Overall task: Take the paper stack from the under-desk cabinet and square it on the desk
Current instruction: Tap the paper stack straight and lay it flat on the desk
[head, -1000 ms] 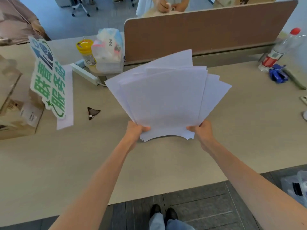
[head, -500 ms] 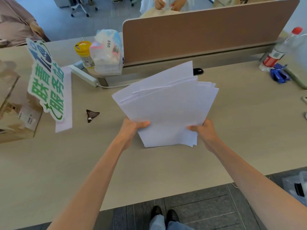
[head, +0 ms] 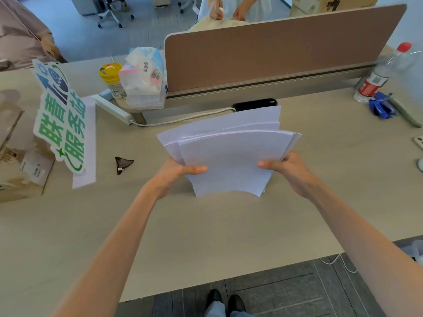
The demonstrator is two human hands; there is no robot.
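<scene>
Bare forearms [head: 128,227], no sleeves visible; black shoes [head: 225,298] and blue-grey trouser legs [head: 225,311] at the bottom edge.

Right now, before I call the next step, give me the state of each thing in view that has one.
paper stack: held upright, lower edge at the desk, sheets fanned and uneven, not square
left hand: gripping the stack's left side
right hand: gripping its right side
water bottle: capped, upright
yellow-lidded jar: lid on, upright
green sign: propped up, leaning
power strip: lying flat, cable attached
</scene>
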